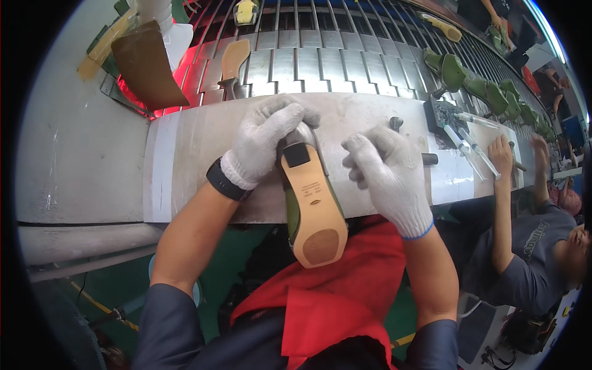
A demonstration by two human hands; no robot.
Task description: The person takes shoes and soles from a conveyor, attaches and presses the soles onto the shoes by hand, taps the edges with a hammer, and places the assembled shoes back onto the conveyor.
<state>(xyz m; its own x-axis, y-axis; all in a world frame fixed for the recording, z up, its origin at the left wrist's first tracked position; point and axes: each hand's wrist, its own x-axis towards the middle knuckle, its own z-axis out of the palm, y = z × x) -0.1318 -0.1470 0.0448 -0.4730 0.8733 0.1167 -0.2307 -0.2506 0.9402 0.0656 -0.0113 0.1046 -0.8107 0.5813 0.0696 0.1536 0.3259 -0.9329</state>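
Observation:
A green high-heeled shoe (312,209) lies sole-up across the near edge of the grey workbench (185,160), its tan sole facing me and its toe over my red apron. My left hand (266,140), in a white knit glove, is closed over the heel end of the shoe. My right hand (385,176), also gloved, hovers just right of the shoe with fingers curled; whether it holds something small is hidden.
A slatted metal conveyor (320,58) runs behind the bench, carrying green shoes on lasts (453,71) and a tan sole (233,58). Syringe-like applicators (468,148) lie at right, where another person's hand (501,157) rests on the bench. A brown sheet (148,68) stands at left.

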